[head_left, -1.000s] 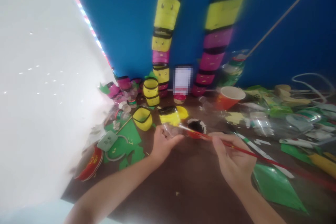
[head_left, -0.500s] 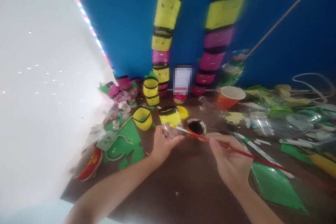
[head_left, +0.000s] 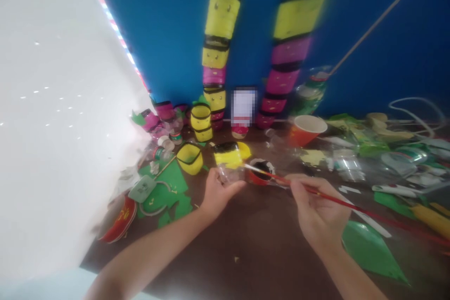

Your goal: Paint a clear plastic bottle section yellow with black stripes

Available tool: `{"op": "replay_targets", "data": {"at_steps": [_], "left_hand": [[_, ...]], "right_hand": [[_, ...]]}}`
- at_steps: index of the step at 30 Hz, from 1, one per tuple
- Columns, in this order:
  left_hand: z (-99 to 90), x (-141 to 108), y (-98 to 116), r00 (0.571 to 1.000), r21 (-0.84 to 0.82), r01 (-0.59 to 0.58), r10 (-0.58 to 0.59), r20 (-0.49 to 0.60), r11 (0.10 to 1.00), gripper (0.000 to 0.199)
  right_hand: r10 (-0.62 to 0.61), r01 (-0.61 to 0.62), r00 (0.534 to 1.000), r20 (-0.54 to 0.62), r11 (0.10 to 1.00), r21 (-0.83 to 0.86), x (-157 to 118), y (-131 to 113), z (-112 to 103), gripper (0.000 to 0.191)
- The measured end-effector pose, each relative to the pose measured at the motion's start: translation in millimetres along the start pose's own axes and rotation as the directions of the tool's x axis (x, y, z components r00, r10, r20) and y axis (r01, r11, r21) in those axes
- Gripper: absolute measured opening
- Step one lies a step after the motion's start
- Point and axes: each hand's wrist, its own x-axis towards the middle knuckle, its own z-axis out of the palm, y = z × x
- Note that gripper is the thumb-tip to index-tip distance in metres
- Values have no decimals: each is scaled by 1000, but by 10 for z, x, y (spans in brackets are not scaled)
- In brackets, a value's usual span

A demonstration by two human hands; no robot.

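Single head view, close, forward and down across table (head_left: 267, 253)

Tabletop (head_left: 225, 248): we see dark brown
Left: green scraps (head_left: 179, 179), a yellow cup (head_left: 190, 165)
Middle: we find a dark-filled red cup (head_left: 257, 179)
Right: a glossy green sheet (head_left: 369, 249)

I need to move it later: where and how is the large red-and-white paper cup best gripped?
I'd grip the paper cup around its outer wall, below the rim, from the near side: its mouth faces up, it seems to narrow downward, and the green bottle sits behind it.
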Motion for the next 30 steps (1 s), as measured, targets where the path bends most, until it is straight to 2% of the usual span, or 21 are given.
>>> {"op": "replay_targets", "data": {"at_steps": [2, 6, 12, 17, 19, 27, 30], "left_hand": [[-3, 4, -9, 1000, -7, -2, 2, -1, 1000, 50], [-4, 8, -21, 1000, -5, -11, 11, 23, 1000, 50], [3, 5, -27, 1000, -21, -4, 4, -5, 1000, 53], [30, -22, 10, 1000, 35, 4, -3, -30, 999, 54], [40, -32, 27, 999, 52, 4, -2, -37, 999, 55], [60, -47, 75, 999, 65, 1, 2, -47, 998, 54], [57, -43, 63, 999, 72, 7, -3, -54, 997, 55]], "right_hand": [[19, -18, 1000, -22, 1000, 19, 9, 16, -13, 10], [40, -41, 999, 26, 999, 11, 10, 7, -13, 11], [60, -55, 995, -79, 996, 64, -4, 61, -33, 9], [8, -20, 994, 107, 994, 111, -98, -71, 73, 9], [0, -19, 990, 144, 991, 129, -125, -127, 120, 9], [-46, 37, 996, 77, 993, 111, -108, -90, 123, 7], [-56, 41, 993, 103, 989, 139, -110, -108, 130, 9]]}}
